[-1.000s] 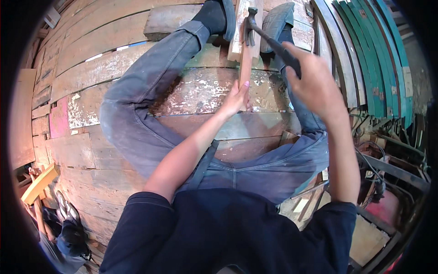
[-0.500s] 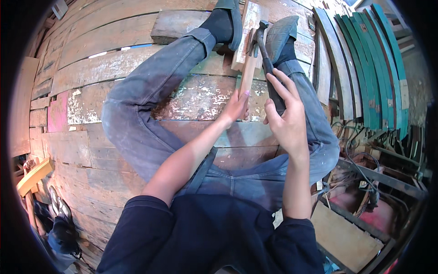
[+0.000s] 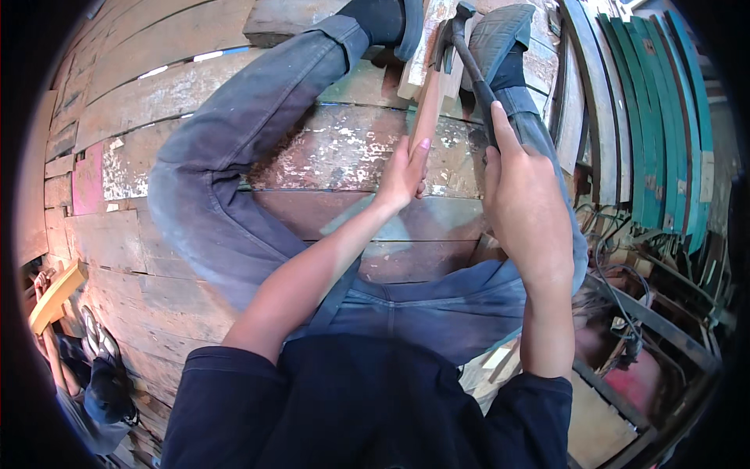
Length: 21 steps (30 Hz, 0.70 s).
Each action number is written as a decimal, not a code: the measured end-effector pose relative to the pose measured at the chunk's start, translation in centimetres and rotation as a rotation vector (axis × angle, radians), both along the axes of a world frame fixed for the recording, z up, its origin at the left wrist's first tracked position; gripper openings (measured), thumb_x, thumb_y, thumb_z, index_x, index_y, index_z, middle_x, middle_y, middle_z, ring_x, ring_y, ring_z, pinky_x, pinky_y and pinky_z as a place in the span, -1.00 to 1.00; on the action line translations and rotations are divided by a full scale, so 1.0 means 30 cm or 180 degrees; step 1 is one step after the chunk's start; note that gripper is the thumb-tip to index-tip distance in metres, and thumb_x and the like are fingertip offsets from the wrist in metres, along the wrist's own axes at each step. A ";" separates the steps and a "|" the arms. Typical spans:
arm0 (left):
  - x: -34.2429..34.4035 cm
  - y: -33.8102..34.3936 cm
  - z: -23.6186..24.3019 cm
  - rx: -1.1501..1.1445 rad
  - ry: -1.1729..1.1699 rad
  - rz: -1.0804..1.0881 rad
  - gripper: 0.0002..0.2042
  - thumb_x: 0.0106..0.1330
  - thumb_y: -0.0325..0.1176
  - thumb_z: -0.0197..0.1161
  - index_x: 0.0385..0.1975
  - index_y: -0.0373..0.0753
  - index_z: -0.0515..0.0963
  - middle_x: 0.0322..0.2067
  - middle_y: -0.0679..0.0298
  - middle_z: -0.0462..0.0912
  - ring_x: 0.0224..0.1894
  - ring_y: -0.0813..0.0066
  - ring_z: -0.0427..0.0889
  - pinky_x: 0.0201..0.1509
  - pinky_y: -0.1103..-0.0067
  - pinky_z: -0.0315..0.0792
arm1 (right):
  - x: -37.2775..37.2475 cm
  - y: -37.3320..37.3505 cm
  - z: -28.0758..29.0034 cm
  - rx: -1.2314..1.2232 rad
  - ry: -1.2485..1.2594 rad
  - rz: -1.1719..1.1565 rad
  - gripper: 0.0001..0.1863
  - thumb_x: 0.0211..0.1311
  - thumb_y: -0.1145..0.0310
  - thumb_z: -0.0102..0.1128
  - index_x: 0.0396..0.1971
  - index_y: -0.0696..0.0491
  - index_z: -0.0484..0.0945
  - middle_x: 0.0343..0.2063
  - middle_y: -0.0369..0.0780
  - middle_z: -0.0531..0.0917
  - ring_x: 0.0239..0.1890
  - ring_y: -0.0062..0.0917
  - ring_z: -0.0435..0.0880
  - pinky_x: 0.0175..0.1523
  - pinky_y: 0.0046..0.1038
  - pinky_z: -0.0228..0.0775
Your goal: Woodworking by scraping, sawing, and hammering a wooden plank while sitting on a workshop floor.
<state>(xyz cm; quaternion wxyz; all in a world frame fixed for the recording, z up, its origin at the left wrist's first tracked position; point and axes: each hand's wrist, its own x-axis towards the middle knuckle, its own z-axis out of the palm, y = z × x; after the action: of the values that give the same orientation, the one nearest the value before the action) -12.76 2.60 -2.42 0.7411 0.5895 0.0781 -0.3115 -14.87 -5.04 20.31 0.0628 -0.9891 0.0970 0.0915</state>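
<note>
My left hand (image 3: 402, 173) is closed around the lower part of a narrow wooden strip (image 3: 427, 105), which extends forward over a pale timber block (image 3: 412, 78) between my shoes. My right hand (image 3: 527, 203) grips the dark handle of a claw hammer (image 3: 484, 78), with the index finger extended along it. The hammer's head lies at the far end of the strip, its claw against or just over the wood; exact contact cannot be told.
Under my legs are worn planks (image 3: 164, 328). Green boards (image 3: 656, 125) and grey boards line the right, above a metal frame (image 3: 664, 336) with cables. At the lower left another person (image 3: 105, 399) holds a yellow wooden piece (image 3: 58, 293). A short plank (image 3: 285, 23) lies beyond my left leg.
My right hand swung down from a raised position on the right, then shifted slightly, staying on the hammer handle. The view has moved a little. My left hand still holds the strip.
</note>
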 end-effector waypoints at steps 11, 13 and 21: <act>0.239 -0.089 0.009 -0.0057 -0.0219 0.0111 -0.63 0.42 0.02 -0.05 -0.21 -0.22 0.28 -0.63 0.33 0.34 -0.76 0.61 0.31 -0.72 0.61 0.30 | 0.383 -0.109 -0.069 -0.0137 -0.0603 0.0134 -0.54 0.13 0.54 -0.12 0.08 0.28 0.39 -0.45 0.22 0.57 -0.30 0.06 0.60 -0.14 -0.06 0.42; 0.248 -0.123 0.044 0.0099 -0.0132 0.0205 -0.59 0.41 0.05 -0.06 -0.22 -0.25 0.29 -0.62 0.32 0.35 -0.75 0.60 0.32 -0.71 0.62 0.32 | 0.420 -0.124 -0.071 -0.0143 -0.0634 0.0195 -0.52 0.08 0.58 -0.13 0.07 0.31 0.38 -0.42 0.25 0.56 -0.27 0.08 0.59 -0.12 -0.05 0.42; 0.004 -0.018 0.043 0.0042 -0.0250 0.0232 -0.63 0.42 -0.01 -0.03 -0.27 -0.26 0.30 -0.67 0.34 0.35 -0.78 0.58 0.36 -0.77 0.57 0.24 | 0.152 -0.047 -0.032 -0.0017 -0.0186 -0.0026 -0.53 0.19 0.50 -0.08 0.14 0.23 0.34 -0.52 0.18 0.57 -0.39 0.04 0.60 -0.26 -0.02 0.39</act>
<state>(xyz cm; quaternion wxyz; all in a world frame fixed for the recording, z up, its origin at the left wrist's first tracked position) -12.64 2.06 -1.12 0.7506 0.6029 0.0725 -0.2605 -10.32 -6.46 19.35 0.0633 -0.9911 0.0994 0.0621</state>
